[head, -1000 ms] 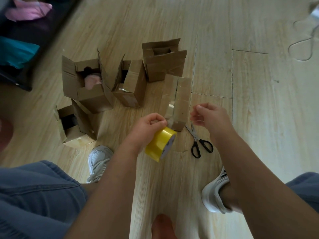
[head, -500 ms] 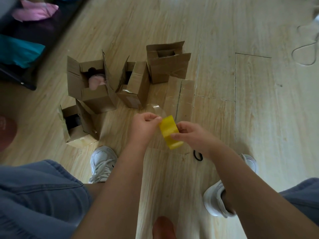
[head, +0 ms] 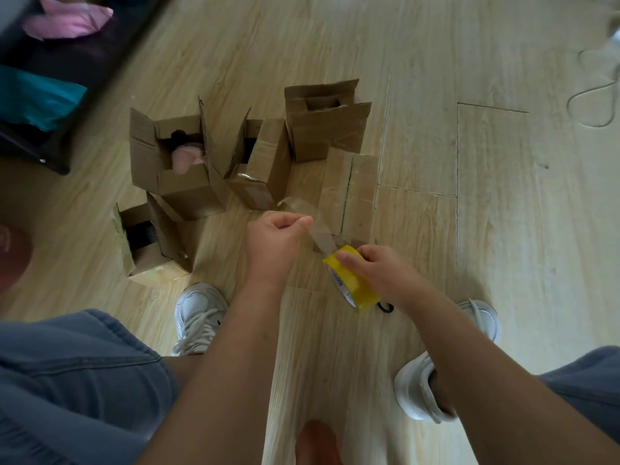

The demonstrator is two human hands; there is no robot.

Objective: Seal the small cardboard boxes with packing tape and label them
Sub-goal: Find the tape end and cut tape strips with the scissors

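Right hand (head: 379,273) grips yellow tape roll (head: 352,283). Left hand (head: 273,239) pinches clear tape strip (head: 318,234) above closed box (head: 350,193).

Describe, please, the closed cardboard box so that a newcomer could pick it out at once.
On the wooden floor stands a cluster of small cardboard boxes. The closed box is its nearest right member, just beyond the yellow tape roll. It alone has its flaps folded shut, with a seam down the middle; its neighbours gape open.
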